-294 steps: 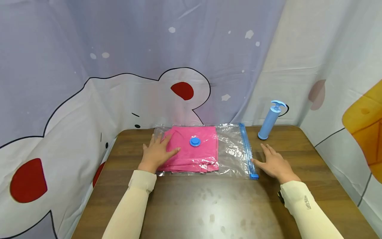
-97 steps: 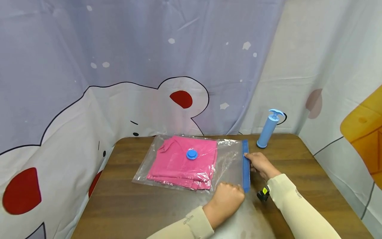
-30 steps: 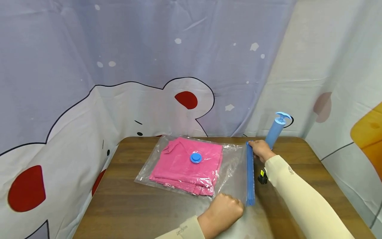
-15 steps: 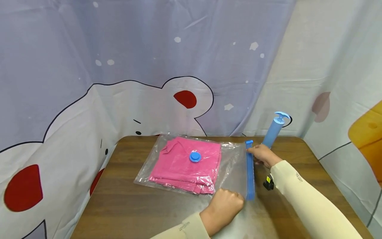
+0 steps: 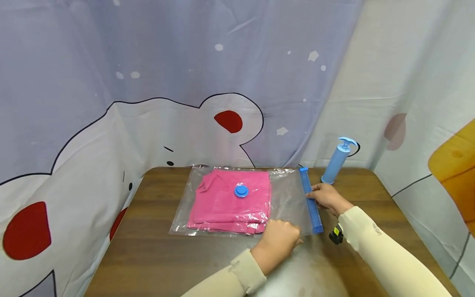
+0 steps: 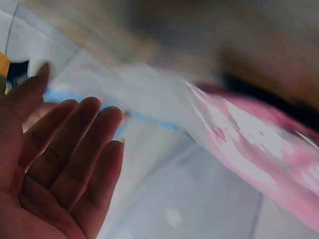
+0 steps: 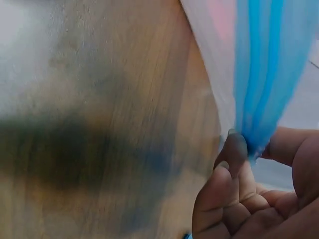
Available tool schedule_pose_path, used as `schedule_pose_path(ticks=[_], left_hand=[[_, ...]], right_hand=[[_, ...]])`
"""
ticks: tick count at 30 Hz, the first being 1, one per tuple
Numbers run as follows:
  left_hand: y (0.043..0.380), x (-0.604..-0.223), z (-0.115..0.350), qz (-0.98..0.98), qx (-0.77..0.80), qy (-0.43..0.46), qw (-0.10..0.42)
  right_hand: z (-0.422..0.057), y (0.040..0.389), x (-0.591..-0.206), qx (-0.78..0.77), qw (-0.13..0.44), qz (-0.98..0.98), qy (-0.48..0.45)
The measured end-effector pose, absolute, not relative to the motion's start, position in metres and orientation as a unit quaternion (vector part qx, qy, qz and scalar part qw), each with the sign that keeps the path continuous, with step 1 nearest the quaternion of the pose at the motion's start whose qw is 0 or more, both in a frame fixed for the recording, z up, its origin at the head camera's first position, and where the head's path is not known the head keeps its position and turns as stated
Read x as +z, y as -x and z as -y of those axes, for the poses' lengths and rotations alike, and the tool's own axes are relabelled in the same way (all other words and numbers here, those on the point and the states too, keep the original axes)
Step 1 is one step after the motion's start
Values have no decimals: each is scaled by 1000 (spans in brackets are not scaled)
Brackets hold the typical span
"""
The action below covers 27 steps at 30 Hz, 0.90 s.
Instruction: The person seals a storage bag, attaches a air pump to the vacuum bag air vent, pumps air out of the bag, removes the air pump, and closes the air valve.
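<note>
Right hand (image 5: 328, 198) now pinches partway along the blue zip strip (image 5: 313, 212); half a second ago it was closer to the blue slider (image 5: 303, 169). Strip slants more than then, its near end shifted rightward. Slider sits beyond the grip, at the far end; suggests the strip has been run along, though whether it is sealed cannot be told.

Right thumb and fingers clamped on the strip, plastic bunched between them. Left hand (image 5: 280, 243), nearer the wearer and left of that pinch, holds nothing: fingers loosely bent, thumb apart; contact with the bag unclear.

Clear bag (image 5: 289, 194) spreads left from the pinch. Pink cloth (image 5: 222, 206) inside, well apart from it, under the blue valve (image 5: 241, 191). Blue pump (image 5: 336, 163) upright, near, just beyond the right hand.
</note>
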<state>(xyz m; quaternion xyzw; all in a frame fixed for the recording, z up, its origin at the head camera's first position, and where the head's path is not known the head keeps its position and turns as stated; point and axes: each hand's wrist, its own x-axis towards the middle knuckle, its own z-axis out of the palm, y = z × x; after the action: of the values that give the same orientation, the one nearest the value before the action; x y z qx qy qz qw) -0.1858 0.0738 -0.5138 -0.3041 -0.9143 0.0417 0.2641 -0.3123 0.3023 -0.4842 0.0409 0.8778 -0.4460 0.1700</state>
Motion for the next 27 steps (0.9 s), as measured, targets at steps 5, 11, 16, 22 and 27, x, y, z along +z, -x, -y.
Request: schedule_pose_path(ticks=[5, 11, 16, 22, 27], left_hand=[[206, -498, -20, 955, -10, 212, 207], [250, -495, 89, 981, -53, 82, 166], [297, -495, 162, 992, -92, 39, 71], [333, -504, 191, 982, -170, 76, -39], [341, -521, 189, 984, -161, 59, -39]], right_hand=[[-304, 326, -492, -425, 161, -889, -59], [-305, 332, -502, -396, 160, -903, -51], [-308, 338, -506, -346, 157, -924, -45], [-301, 346, -511, -214, 96, -971, 45], [-233, 320, -464, -235, 99, -959, 126]])
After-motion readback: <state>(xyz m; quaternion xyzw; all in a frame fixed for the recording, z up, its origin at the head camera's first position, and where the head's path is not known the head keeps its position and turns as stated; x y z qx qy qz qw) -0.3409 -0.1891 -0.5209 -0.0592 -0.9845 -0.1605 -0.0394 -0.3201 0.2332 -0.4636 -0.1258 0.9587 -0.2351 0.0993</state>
